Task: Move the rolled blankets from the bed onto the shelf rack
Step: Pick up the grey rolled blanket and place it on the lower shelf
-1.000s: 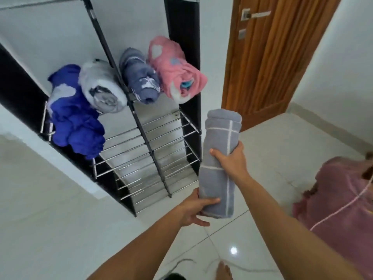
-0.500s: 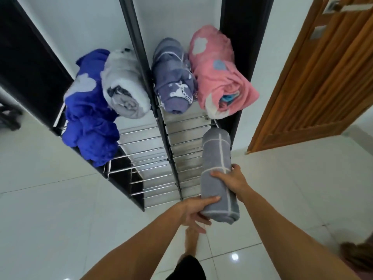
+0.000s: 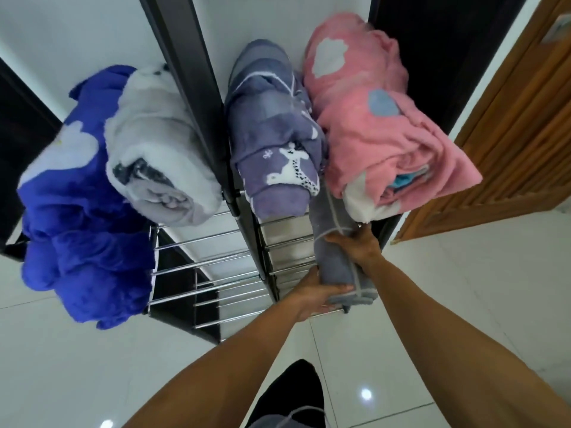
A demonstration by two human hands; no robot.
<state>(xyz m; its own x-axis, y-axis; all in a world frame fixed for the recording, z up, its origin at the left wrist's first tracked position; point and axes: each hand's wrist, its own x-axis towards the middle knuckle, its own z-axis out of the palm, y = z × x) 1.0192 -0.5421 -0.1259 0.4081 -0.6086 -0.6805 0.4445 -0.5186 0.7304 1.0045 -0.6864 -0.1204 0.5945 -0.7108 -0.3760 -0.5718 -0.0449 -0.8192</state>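
Glossy white tiled floor [image 3: 92, 366] underfoot, a ribbed wooden door [image 3: 519, 125] off to the right, white wall behind. Against that wall stands the black-framed shelf rack with chrome rails [image 3: 216, 261], and its upper tier is loaded: a royal blue fleece roll [image 3: 74, 217], a white-and-grey plush roll [image 3: 160, 156], a purple reindeer-print roll [image 3: 275, 149] and a pink cloud-pattern roll [image 3: 383, 125]. The grey rolled blanket with pale stripes [image 3: 336, 242] sits at the lower right-hand rails, its top tucked beneath the pink roll. The left hand [image 3: 312, 296] cups its bottom end, fingers curled; the right hand [image 3: 358, 245] wraps its middle.
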